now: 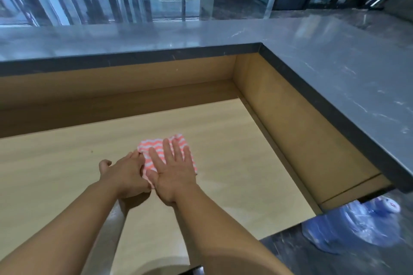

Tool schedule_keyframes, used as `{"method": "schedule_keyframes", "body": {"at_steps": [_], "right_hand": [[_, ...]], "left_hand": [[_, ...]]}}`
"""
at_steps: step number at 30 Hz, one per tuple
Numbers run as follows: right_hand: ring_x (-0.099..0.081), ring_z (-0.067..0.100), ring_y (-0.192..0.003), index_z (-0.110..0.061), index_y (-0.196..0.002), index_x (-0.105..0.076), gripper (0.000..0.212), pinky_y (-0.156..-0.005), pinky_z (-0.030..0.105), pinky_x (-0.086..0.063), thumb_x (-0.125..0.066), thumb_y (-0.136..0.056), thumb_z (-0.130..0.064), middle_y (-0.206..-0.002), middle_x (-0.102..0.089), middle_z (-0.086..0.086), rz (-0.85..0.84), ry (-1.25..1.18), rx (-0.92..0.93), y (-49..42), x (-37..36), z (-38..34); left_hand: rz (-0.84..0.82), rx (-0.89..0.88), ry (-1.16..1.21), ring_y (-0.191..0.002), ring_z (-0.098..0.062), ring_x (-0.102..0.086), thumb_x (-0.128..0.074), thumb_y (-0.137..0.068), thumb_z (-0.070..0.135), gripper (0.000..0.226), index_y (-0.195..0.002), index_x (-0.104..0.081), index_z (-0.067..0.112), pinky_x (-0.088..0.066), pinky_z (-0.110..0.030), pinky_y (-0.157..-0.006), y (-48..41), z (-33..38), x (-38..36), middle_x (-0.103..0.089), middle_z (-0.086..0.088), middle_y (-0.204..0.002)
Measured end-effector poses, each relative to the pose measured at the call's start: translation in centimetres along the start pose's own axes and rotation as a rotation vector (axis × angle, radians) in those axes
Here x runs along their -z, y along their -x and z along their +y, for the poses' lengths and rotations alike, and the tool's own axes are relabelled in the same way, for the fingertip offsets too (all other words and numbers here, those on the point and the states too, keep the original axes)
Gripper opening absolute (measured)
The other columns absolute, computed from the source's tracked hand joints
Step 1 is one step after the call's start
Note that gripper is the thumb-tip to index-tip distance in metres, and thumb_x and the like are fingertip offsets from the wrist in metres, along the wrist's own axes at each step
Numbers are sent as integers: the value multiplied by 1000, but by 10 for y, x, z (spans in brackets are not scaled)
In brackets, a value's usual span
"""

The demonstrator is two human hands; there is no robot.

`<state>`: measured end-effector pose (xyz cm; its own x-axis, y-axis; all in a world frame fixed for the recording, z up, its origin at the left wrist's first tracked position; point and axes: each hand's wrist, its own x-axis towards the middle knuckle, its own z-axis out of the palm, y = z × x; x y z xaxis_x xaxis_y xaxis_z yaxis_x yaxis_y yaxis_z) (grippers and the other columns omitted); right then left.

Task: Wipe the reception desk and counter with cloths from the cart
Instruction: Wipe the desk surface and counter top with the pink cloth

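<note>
The pink-and-white zigzag-striped cloth (156,145) lies bunched flat on the pale wood-grain reception desk (55,163), near the middle of the surface that shows. The right hand (173,174) presses down on it with palm flat and fingers spread straight. The left hand (125,174) sits at the cloth's 9 o'clock edge with bent fingers that appear to pinch that edge, though the fingertips are partly hidden. So a cloth is already in use and wiping of the lower desk looks under way, probably mid-stroke. How much of the desk is done cannot be read for certain. There is a faint sheen just off the cloth at 3 o'clock and nearer the body at 7 o'clock, which may be dampness or only reflection. A small dark speck (91,152) sits on the wood at about 9 o'clock from the cloth, suggesting that side is yet to be covered, as are the far strip at 12 o'clock and the corner at 1 o'clock. The raised grey marble-look counter (335,78), running from 12 o'clock round to 3 o'clock, is glossy and bare, and whether it has been wiped cannot be told. By my reckoning it is the larger part left. A blue plastic water bottle (357,225) lies on the floor at 4 o'clock. The cart is out of view.
</note>
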<state>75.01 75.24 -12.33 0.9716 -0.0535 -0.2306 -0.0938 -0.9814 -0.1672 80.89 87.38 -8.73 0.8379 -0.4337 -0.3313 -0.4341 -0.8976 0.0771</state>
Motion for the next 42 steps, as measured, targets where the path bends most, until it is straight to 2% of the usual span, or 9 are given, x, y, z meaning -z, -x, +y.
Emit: {"method": "schedule_keyframes", "body": {"at_steps": [2,5,10,16,20,28,33,38,42], "right_hand": [[34,21,-142,-36,-153,10,58,-115,45,21,-12,-103,-51,-159,27,0,-5,6,32,4,5,20],[32,21,-143,-36,-154,9,57,-116,44,19,-12,-103,-51,-159,25,0,2,17,-27,10,14,64],[21,25,-147,-32,-154,10,58,-119,46,10,-15,-104,-48,-161,20,5,-2,43,-228,29,31,149],[18,26,-148,-34,-154,9,59,-118,47,-5,-15,-103,-50,-162,19,6,-58,-77,-458,43,43,199],[25,32,-145,-30,-154,14,62,-117,53,9,-15,-102,-50,-159,25,11,-57,-108,-552,44,37,168],[36,37,-138,-27,-151,23,61,-112,57,20,-9,-103,-47,-153,36,13,-89,19,-253,58,5,35],[39,31,-138,-30,-152,19,61,-112,55,21,-15,-103,-43,-154,35,10,-127,77,41,70,-15,-29],[33,21,-142,-35,-153,12,57,-115,45,21,-10,-103,-50,-158,28,1,-66,85,143,76,-13,-2],[29,22,-144,-34,-152,15,58,-118,45,16,-10,-103,-51,-158,27,3,-58,87,-6,80,0,59]], "left_hand": [[-38,38,-49,-133,-11,-37,-61,-72,62,70,-130,-42,28,-24,-46,-101,0,5,0,-38,8,-141],[-31,90,-56,-126,-12,-43,-64,-68,66,61,-111,-44,27,-23,-47,-101,-1,11,0,-43,8,-125],[-56,134,-69,-123,-13,-46,-64,-69,67,65,-118,-47,27,-16,-49,-106,0,17,5,-44,8,-132],[154,144,-32,-90,-12,-53,-57,-82,56,32,-90,-48,27,-21,-48,-104,27,26,-13,-50,11,-91],[240,128,10,-81,-11,-51,-53,-85,54,30,-82,-43,25,-27,-42,-95,55,27,-27,-51,11,-81],[170,130,-36,-81,-12,-48,-56,-81,52,27,-86,-47,26,-24,-36,-83,83,31,-21,-49,11,-83],[0,166,-141,-94,-12,-57,-53,-75,45,25,-95,-53,30,-23,-38,-78,95,29,-19,-57,12,-91],[-97,177,-176,-106,-14,-58,-65,-70,55,44,-103,-49,31,-23,-43,-90,101,33,-23,-56,10,-104],[-124,217,-142,-100,-16,-59,-71,-68,57,43,-97,-54,30,-21,-43,-89,98,35,-20,-51,8,-101]]}}
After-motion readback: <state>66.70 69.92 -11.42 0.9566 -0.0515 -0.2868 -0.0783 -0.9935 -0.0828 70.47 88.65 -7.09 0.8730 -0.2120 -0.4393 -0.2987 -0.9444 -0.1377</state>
